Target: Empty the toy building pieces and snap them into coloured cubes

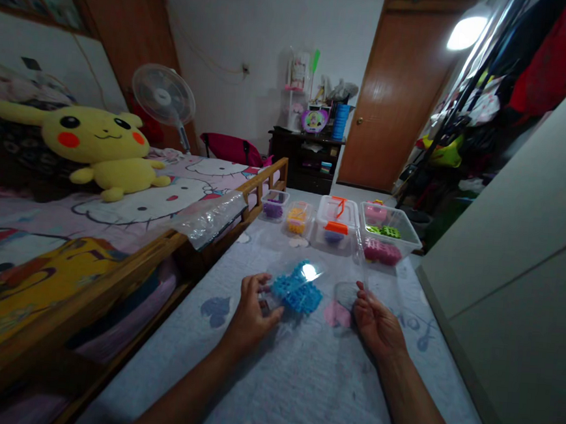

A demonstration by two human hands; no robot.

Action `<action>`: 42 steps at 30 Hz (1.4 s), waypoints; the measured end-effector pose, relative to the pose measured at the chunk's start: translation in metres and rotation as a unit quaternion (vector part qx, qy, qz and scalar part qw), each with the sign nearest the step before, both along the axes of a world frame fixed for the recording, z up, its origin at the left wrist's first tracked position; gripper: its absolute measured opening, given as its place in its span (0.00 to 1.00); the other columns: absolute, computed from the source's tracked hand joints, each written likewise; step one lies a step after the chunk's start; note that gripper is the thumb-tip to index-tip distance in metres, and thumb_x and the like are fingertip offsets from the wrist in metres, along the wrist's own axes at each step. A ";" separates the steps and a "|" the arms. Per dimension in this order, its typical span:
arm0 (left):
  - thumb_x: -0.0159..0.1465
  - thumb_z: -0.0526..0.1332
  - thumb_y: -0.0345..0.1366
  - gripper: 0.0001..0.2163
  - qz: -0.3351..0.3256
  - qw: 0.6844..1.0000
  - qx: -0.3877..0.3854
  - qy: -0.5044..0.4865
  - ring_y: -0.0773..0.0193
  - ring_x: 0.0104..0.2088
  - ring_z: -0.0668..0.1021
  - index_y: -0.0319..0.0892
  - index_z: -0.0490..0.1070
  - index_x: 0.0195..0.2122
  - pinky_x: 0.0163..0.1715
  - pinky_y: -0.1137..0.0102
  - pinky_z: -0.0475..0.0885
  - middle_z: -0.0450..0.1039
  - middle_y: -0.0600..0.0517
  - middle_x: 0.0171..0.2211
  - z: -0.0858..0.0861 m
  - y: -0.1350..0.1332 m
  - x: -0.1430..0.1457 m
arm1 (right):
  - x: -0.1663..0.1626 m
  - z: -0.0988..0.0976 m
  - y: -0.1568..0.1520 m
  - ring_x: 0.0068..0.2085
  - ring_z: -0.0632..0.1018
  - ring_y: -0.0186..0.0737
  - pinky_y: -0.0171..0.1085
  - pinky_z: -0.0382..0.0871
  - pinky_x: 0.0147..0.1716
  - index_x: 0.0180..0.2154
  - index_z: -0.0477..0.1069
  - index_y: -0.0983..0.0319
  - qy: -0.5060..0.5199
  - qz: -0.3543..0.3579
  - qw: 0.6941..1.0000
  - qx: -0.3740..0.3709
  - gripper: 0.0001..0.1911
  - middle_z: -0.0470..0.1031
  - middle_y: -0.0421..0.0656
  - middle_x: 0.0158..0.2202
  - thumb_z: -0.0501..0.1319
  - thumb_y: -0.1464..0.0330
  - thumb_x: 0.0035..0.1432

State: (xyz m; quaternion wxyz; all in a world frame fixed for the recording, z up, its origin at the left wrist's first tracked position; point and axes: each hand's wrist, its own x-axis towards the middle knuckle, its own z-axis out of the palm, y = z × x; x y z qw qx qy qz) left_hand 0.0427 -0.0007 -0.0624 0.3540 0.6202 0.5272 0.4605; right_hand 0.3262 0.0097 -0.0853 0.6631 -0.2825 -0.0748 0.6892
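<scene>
A clear plastic bag (314, 281) with a clump of blue toy pieces (297, 294) inside lies on the pale mat (299, 383) between my hands. My left hand (252, 309) grips the bag's left side, fingers curled, thumb against the blue pieces. My right hand (375, 320) pinches the bag's right edge near a pink print on the mat.
Clear tubs stand in a row beyond the bag: purple pieces (273, 206), orange pieces (297, 218), a lidded box with orange clasps (337, 224), and a larger tub of pink and green pieces (387, 236). A wooden bed rail (163, 245) runs along the left; a grey cabinet (518, 270) stands on the right.
</scene>
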 end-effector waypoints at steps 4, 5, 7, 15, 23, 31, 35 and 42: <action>0.56 0.62 0.30 0.24 -0.029 0.992 0.085 0.084 0.57 0.52 0.67 0.47 0.56 0.52 0.45 0.61 0.73 0.54 0.48 0.50 -0.010 -0.008 0.004 | 0.000 0.000 -0.001 0.25 0.72 0.27 0.25 0.72 0.21 0.40 0.70 0.63 -0.008 -0.005 1.000 0.004 0.18 0.72 0.38 0.30 0.62 0.83 0.45; 0.56 0.62 0.30 0.24 -0.034 0.988 0.107 0.110 0.56 0.52 0.67 0.47 0.56 0.52 0.46 0.60 0.73 0.55 0.47 0.50 -0.013 -0.009 0.004 | 0.000 -0.001 -0.001 0.25 0.72 0.27 0.25 0.72 0.21 0.40 0.70 0.63 -0.013 -0.005 1.000 0.008 0.18 0.72 0.38 0.30 0.62 0.82 0.46; 0.57 0.63 0.30 0.24 -0.043 0.976 0.150 0.153 0.54 0.52 0.66 0.48 0.55 0.52 0.47 0.57 0.73 0.56 0.46 0.50 -0.019 -0.010 0.004 | 0.001 -0.002 -0.001 0.25 0.72 0.27 0.25 0.72 0.21 0.40 0.70 0.63 -0.016 0.000 1.000 0.017 0.17 0.72 0.38 0.30 0.62 0.81 0.46; 0.52 0.69 0.39 0.27 0.023 0.993 0.111 0.043 0.53 0.51 0.69 0.47 0.58 0.50 0.44 0.60 0.72 0.58 0.46 0.50 -0.008 -0.012 0.005 | 0.000 0.003 -0.003 0.25 0.72 0.27 0.25 0.73 0.22 0.41 0.71 0.61 -0.024 0.005 0.999 0.040 0.18 0.72 0.37 0.29 0.63 0.80 0.46; 0.54 0.65 0.54 0.29 0.097 0.954 -0.179 -0.220 0.56 0.45 0.74 0.46 0.58 0.50 0.40 0.62 0.73 0.65 0.50 0.39 0.020 -0.001 0.002 | -0.011 0.003 -0.003 0.26 0.73 0.28 0.25 0.70 0.21 0.43 0.73 0.61 -0.134 -0.014 0.990 0.032 0.20 0.75 0.37 0.30 0.70 0.75 0.45; 0.55 0.59 0.62 0.36 0.047 0.950 -0.224 -0.211 0.56 0.44 0.74 0.51 0.51 0.60 0.28 0.69 0.74 0.59 0.44 0.51 0.022 -0.004 0.006 | -0.034 0.008 -0.008 0.21 0.71 0.29 0.30 0.66 0.21 0.43 0.71 0.63 -0.328 -0.025 0.942 0.073 0.24 0.74 0.36 0.24 0.72 0.63 0.44; 0.57 0.55 0.63 0.38 0.021 0.960 -0.209 -0.185 0.56 0.44 0.72 0.53 0.45 0.64 0.28 0.70 0.74 0.60 0.45 0.48 0.019 -0.004 0.005 | -0.043 0.007 -0.011 0.19 0.69 0.30 0.31 0.64 0.18 0.45 0.69 0.64 -0.404 -0.038 0.912 0.059 0.25 0.74 0.37 0.25 0.70 0.60 0.46; 0.60 0.49 0.63 0.38 -0.037 0.968 -0.187 -0.164 0.54 0.48 0.73 0.59 0.34 0.66 0.36 0.66 0.73 0.58 0.46 0.50 0.022 -0.010 0.006 | -0.059 0.017 -0.014 0.21 0.69 0.32 0.32 0.64 0.19 0.47 0.69 0.65 -0.477 -0.069 0.876 0.030 0.26 0.79 0.43 0.32 0.64 0.54 0.52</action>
